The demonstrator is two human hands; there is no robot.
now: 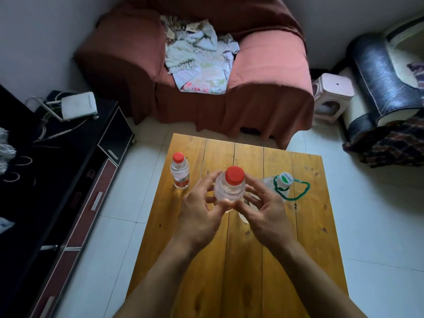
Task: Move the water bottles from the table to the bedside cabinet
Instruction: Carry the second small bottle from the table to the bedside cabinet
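**Fingers [211,179] of both hands curl round a clear plastic water bottle with a red screw cap [229,191]**

Fingers of the left hand [202,214] are spread and bent against the left shoulder of this middle bottle, just under its cap. Those of the right hand [263,210] are bent the same way against the other side. The two thumbs meet low on the near face of the bottle, tips touching or nearly so. The bottle is upright between the palms, over the middle of the yellow-brown plank-topped wooden table [305,214]. Its base is hidden behind the thumbs, so I cannot tell whether it rests on the wood or is lifted off it.

Two more bottles are on the table. A smaller clear plastic bottle with a red cap and a red label band [180,174], the left bottle, stands upright near the table's left edge, apart from the left hand. A clear plastic bottle with a white-and-green cap and a green loop handle at its neck [283,182], the right bottle, is just behind the right hand's fingers, which cover part of it.

Beyond the table's far edge is a sofa under a rust-red cloth cover [263,88], with a crumpled pale fringed blanket [197,58] on its seat. A pink plastic stool [332,92] sits to the sofa's right, beside a black leather armchair [376,74]. Along the left side runs a long black low cabinet [110,136] with a white router [79,105] and cables on top. The floor is pale tile [137,203].
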